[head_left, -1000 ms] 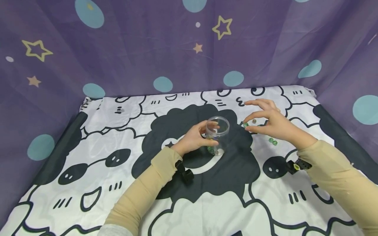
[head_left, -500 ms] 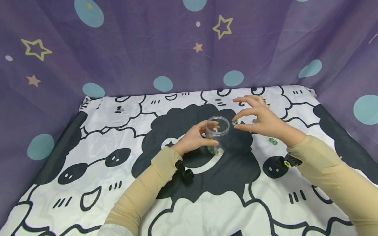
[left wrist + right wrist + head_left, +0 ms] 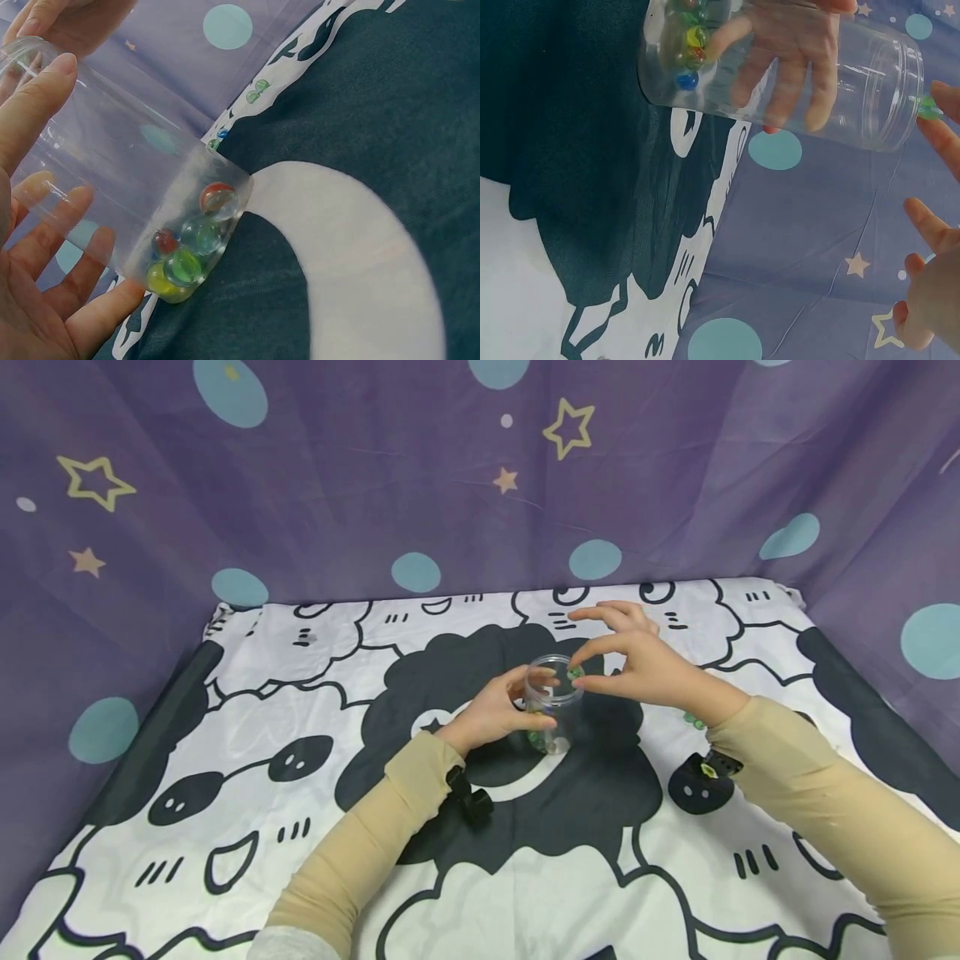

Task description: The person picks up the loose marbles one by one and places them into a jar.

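Observation:
A clear plastic jar without a lid stands upright on the dark patch of the cloth. My left hand grips it round its side, thumb in front and fingers behind. Several glass marbles in green, yellow, red and clear lie at its bottom, and a blue marble shows in the right wrist view. Between thumb and index finger my right hand pinches a green marble right at the jar's rim. The other fingers of that hand are spread.
Two green marbles lie on the cloth right of the jar, partly behind the right wrist. In the left wrist view, more loose marbles lie beyond the jar. A black-and-white cartoon cloth covers the table, with a purple curtain behind.
My right hand has moved left with the green marble, from the loose marbles on the cloth to the jar's mouth. The left hand and the jar have stayed in place.

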Action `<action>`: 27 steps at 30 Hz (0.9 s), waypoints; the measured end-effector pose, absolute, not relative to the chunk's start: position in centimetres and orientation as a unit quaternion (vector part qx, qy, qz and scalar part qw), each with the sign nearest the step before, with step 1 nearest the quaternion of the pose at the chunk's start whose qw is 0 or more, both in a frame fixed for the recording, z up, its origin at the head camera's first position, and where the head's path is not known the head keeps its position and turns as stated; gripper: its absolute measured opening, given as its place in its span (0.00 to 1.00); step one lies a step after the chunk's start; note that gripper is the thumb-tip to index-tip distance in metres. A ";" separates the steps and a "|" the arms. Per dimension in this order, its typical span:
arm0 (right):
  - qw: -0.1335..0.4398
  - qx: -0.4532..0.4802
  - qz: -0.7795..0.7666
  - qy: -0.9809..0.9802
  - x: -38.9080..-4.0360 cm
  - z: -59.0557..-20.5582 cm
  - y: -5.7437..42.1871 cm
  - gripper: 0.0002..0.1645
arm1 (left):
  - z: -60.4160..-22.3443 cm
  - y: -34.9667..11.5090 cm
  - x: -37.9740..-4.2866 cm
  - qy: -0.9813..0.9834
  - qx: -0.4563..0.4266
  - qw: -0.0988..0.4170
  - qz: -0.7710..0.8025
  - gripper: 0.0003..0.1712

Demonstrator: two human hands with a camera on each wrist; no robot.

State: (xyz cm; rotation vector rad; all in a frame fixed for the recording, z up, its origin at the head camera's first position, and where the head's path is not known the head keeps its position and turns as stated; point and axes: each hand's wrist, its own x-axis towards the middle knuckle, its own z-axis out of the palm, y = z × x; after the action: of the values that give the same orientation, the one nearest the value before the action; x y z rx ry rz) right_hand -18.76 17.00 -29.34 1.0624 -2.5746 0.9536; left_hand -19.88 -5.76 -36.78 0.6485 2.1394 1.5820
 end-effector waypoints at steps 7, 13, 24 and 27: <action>0.096 0.354 0.317 -0.875 -18.9 -29.3 17.4 0.09 | -36.7 -5.6 -20.0 0.763 0.234 0.198 0.568 0.37; 0.090 0.350 0.318 -0.877 -19.0 -29.3 18.2 0.09 | -36.7 -5.6 -20.1 0.766 0.230 0.193 0.568 0.35; 0.068 0.319 0.331 -0.885 -18.6 -29.4 20.4 0.09 | -36.8 -5.5 -20.0 0.762 0.235 0.187 0.574 0.36; 0.070 0.319 0.334 -0.884 -18.4 -29.4 20.9 0.09 | -36.8 -5.6 -19.9 0.761 0.238 0.185 0.574 0.36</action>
State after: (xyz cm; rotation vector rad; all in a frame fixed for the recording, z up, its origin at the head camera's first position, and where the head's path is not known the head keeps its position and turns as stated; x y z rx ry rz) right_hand -18.45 20.95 -29.39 0.9595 -2.6611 1.0058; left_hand -19.95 -5.59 -36.82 0.6715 2.1440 1.6187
